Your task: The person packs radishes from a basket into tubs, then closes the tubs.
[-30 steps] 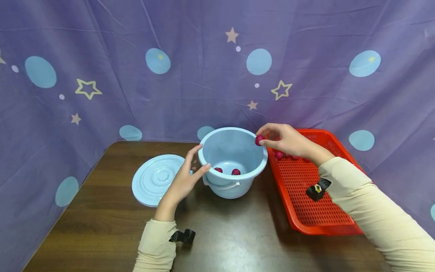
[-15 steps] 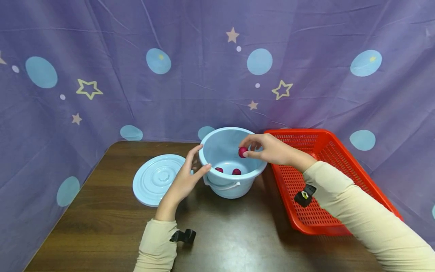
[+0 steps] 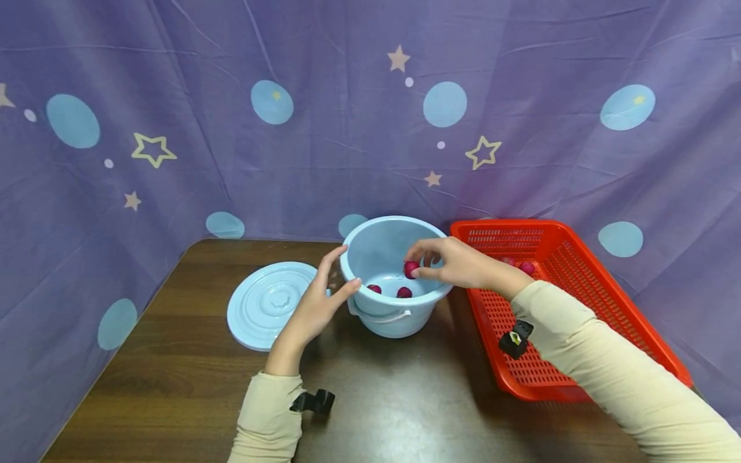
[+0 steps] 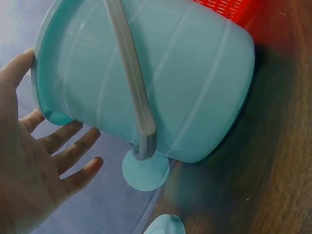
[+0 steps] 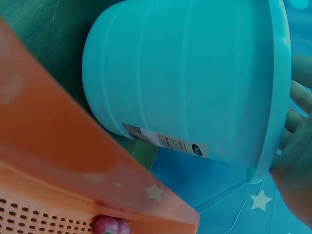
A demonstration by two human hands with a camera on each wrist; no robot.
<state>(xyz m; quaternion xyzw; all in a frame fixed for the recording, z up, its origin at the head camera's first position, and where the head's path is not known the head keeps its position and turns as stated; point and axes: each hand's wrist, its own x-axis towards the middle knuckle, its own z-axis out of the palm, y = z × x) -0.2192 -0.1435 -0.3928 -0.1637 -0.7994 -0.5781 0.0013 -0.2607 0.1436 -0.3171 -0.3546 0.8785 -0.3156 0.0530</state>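
Note:
In the head view, a light blue bucket (image 3: 390, 321) stands upright in the middle of the table. My left hand (image 3: 312, 301) touches the left of its rim with thumb and fingertips, the other fingers spread along the outside. With bent fingers and thumb, my right hand (image 3: 457, 262) pinches a small round crimson radish-like vegetable (image 3: 411, 269) inside the bucket mouth. Two similar ones, a left one (image 3: 374, 289) and a right one (image 3: 404, 292), lie on the bucket floor. The right wrist view hides the pinched piece behind the bucket wall (image 5: 195, 73).
A red perforated basket (image 3: 538, 391) sits right of the bucket, with some red pieces (image 3: 527, 268) near its back. Left of the bucket lies a light blue lid (image 3: 272, 301), flat on the brown table (image 3: 173, 360). Behind hangs a purple patterned curtain (image 3: 324, 148).
My right hand has moved left and down from the bucket's right rim into its mouth, carrying the red vegetable. Red pieces at the basket's back show again. The left hand has stayed in place.

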